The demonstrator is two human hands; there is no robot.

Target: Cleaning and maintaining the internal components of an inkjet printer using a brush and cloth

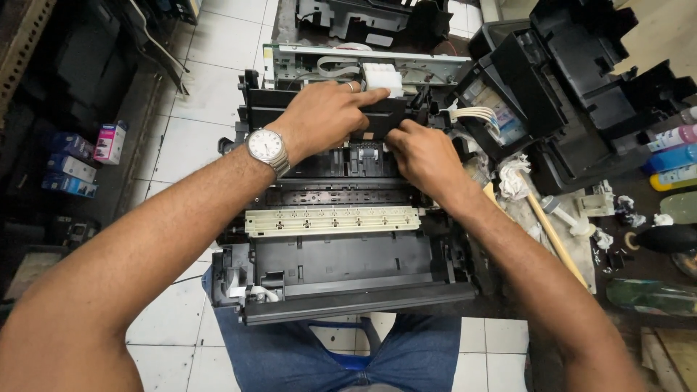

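An opened black printer chassis (pixel 341 247) is rested on the lap above a white tiled floor (pixel 196 138). The left hand (pixel 319 120) is laid flat on the black carriage block (pixel 381 116), index finger stretched toward the white cartridge part (pixel 382 76), nothing gripped. The right hand (pixel 425 156) is curled with fingertips pressed at the block's edge; whether anything is pinched cannot be told. The carriage is judged to be under adjustment; steady, even pressure from the 2 hands is called for next.

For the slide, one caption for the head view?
Left hand and right hand on the black carriage of an opened printer.
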